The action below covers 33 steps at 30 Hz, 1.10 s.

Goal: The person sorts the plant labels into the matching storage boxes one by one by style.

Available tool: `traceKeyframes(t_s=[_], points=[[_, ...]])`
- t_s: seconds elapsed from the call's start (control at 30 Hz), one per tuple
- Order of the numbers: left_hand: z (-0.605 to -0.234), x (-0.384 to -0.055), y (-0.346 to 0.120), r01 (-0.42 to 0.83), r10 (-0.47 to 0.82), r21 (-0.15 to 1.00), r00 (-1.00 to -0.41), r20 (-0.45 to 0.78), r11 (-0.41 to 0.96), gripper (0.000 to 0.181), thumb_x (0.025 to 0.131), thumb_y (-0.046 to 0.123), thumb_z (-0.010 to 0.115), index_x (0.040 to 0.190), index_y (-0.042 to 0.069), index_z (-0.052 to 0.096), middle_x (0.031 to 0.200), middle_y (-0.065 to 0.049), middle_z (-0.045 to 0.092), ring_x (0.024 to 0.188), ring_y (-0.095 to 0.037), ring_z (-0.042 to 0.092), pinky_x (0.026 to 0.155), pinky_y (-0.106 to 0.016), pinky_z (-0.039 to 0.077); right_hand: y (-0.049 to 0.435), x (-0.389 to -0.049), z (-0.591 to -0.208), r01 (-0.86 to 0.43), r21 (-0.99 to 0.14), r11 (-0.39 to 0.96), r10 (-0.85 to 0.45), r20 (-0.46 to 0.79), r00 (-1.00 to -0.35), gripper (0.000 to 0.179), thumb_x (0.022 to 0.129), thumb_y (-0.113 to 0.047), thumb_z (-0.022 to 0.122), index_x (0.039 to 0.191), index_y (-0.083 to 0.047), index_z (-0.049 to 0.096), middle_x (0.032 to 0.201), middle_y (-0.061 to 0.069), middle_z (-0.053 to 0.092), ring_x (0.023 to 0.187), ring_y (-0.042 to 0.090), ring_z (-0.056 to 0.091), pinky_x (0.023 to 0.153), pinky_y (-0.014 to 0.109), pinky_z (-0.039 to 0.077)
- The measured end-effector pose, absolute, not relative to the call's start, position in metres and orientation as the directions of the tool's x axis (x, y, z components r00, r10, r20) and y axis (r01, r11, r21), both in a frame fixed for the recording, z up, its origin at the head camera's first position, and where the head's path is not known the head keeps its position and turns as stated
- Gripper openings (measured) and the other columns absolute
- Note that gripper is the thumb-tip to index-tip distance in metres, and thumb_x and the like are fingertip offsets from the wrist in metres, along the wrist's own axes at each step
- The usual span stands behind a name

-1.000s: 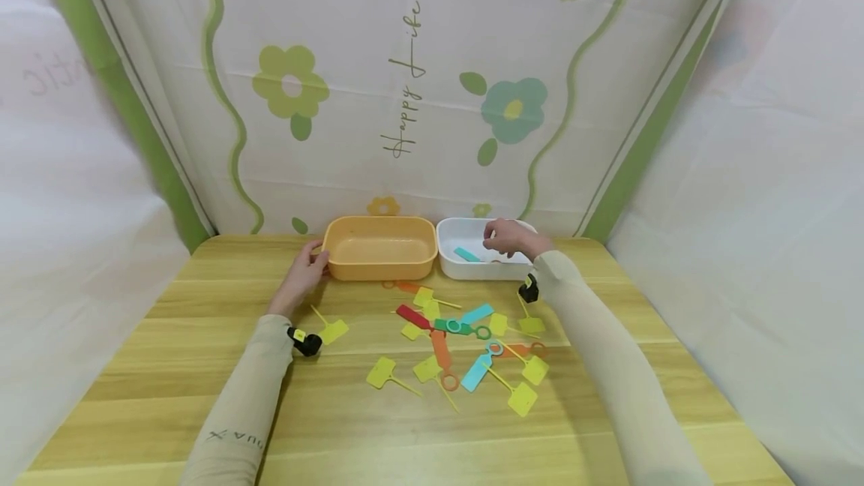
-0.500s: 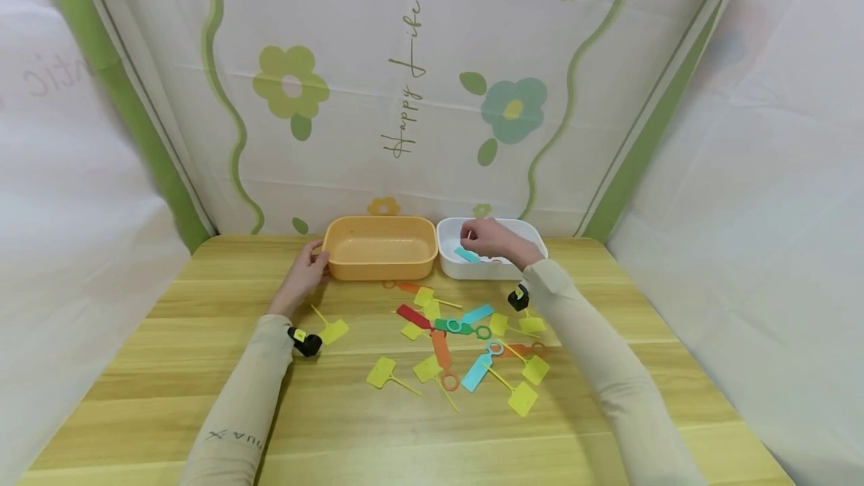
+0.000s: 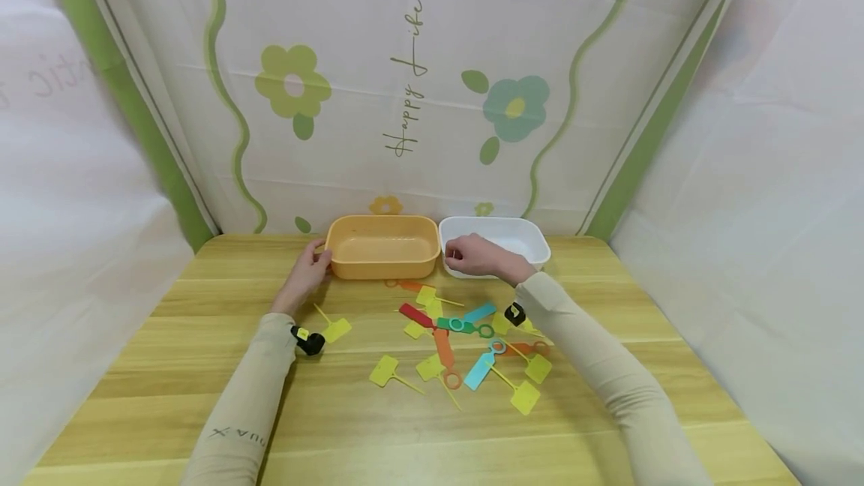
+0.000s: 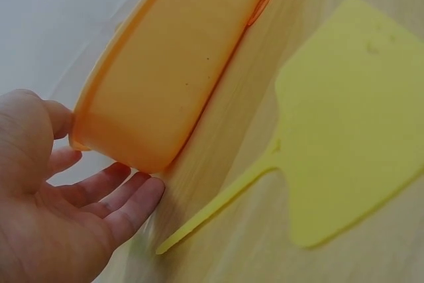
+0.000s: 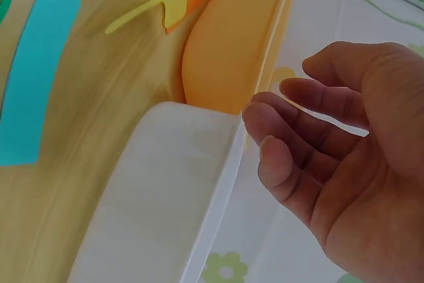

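My left hand (image 3: 306, 276) is at the left end of the orange bin (image 3: 383, 270). In the left wrist view, the thumb lies at the rim and the relaxed fingertips (image 4: 149, 193) meet the lower end wall. A yellow tag (image 4: 354, 124) with a thin stem lies beside these fingers. My right hand (image 3: 481, 256) is over the left part of the white bin (image 3: 533, 252), fingers loosely bent and holding nothing. Its fingertips (image 5: 255, 117) overlap the white rim in the right wrist view, near where the two bins meet. The hand hides part of that bin's inside.
In front of the bins lie scattered plastic tags: several yellow ones with stems (image 3: 384, 370), plus ring-ended red (image 3: 415, 314), green (image 3: 454, 325), orange (image 3: 443, 351) and light blue (image 3: 480, 371) ones. A flowered curtain (image 3: 364, 148) hangs behind the wooden table (image 3: 364, 441).
My right hand has moved left across the white bin, from its right half to its left end. The light blue tag seen inside that bin is now hidden. My left hand stays in place.
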State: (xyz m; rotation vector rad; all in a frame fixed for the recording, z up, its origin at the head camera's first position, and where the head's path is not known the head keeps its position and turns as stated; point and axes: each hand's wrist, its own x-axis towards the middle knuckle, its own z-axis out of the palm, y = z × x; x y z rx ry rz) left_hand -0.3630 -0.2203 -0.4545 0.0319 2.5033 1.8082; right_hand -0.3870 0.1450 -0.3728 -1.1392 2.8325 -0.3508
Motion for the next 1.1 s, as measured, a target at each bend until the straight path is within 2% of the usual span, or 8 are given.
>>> traceKeyframes(t_s=[0.2,0.3,0.53,0.7,0.9,1.1], points=[[-0.454,-0.363,-0.22,-0.01,0.044,0.948,-0.999,-0.026,0.318,0.055,0.109,0.029,0.029,0.157,0.011,0.01,0.149,-0.029,0.035,0.137,-0.042,0.042,0.109,-0.052,0.043,0.135,-0.381,-0.382,-0.693,-0.232,0.683,-0.716,-0.026,-0.698,0.015,0.095,-0.015,0.057,0.083,-0.012,0.064,0.068,-0.004,0.054,0.061,0.009,0.046,0.06,0.022,0.038],[-0.455,-0.363,-0.22,-0.002,0.042,0.947,-0.999,-0.016,0.322,0.055,0.109,0.029,0.029,0.157,0.01,0.011,0.148,-0.03,0.036,0.136,-0.042,0.042,0.109,-0.052,0.043,0.13,-0.379,-0.389,-0.709,-0.211,0.673,-0.73,-0.039,-0.682,0.016,0.095,-0.015,0.056,0.084,-0.011,0.066,0.068,-0.004,0.056,0.059,0.008,0.046,0.058,0.02,0.038],[-0.458,-0.364,-0.22,0.012,0.048,0.943,-0.999,-0.005,0.331,0.057,0.108,0.033,0.029,0.157,0.01,0.011,0.148,-0.03,0.036,0.136,-0.042,0.043,0.108,-0.052,0.043,0.118,-0.375,-0.408,-0.684,-0.211,0.699,-0.712,-0.116,-0.692,0.018,0.097,-0.014,0.055,0.097,-0.006,0.07,0.076,-0.001,0.061,0.065,0.01,0.049,0.062,0.021,0.04],[-0.458,-0.365,-0.221,0.014,0.049,0.942,-0.999,-0.003,0.335,0.057,0.108,0.033,0.029,0.157,0.01,0.011,0.148,-0.029,0.037,0.136,-0.041,0.043,0.108,-0.051,0.043,0.112,-0.372,-0.415,-0.673,-0.172,0.719,-0.694,-0.152,-0.704,0.019,0.097,-0.019,0.055,0.104,-0.009,0.07,0.076,-0.003,0.06,0.064,0.009,0.051,0.062,0.021,0.041],[-0.458,-0.365,-0.221,0.013,0.049,0.941,-0.999,-0.004,0.338,0.057,0.108,0.031,0.029,0.157,0.01,0.01,0.148,-0.029,0.036,0.137,-0.041,0.042,0.108,-0.052,0.043,0.106,-0.371,-0.421,-0.689,-0.147,0.71,-0.704,-0.102,-0.703,0.013,0.096,-0.019,0.057,0.089,-0.013,0.066,0.066,-0.005,0.051,0.059,0.009,0.047,0.057,0.021,0.037],[-0.455,-0.361,-0.22,0.001,0.054,0.945,-0.998,-0.018,0.327,0.057,0.108,0.03,0.03,0.158,0.011,0.009,0.149,-0.029,0.035,0.138,-0.041,0.041,0.109,-0.052,0.042,0.1,-0.372,-0.429,-0.694,-0.088,0.715,-0.699,-0.04,-0.714,0.019,0.096,-0.02,0.059,0.079,-0.015,0.062,0.061,-0.006,0.048,0.053,0.008,0.045,0.053,0.02,0.037]])
